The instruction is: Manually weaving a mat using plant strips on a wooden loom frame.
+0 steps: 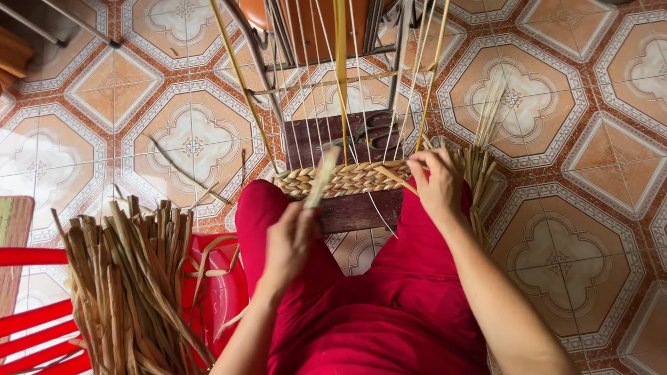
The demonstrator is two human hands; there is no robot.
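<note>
The patterned tile floor [577, 139] in orange, cream and grey fills the view, and everything else is placed here against the woven band [344, 178], a plaited strip of pale straw lying across the middle of the picture. Below the band, the person's lap in red trousers [389, 305] runs down to the bottom edge. Far to the lower left of the band, a large bundle of dried flat reeds [132, 278] leans over a red plastic chair [42, 305]. Directly under and behind the band sits a dark wooden board [361, 139], and above that stands a metal frame [333, 42] from which thin taut strings [313, 83] run down to the band. A pair of scissors [368, 133] rests on the board just above the band. A smaller sheaf of reeds [479, 167] stands just right of the band.

The right hand [439, 182] is at the band's right end, fingers pinched together on a thin reed strand [397, 178] that touches the weave. The left hand [290, 243] is just below the band's left end, closed around a flat reed strip [321, 177] that points up over the band; motion blur softens its fingers.
</note>
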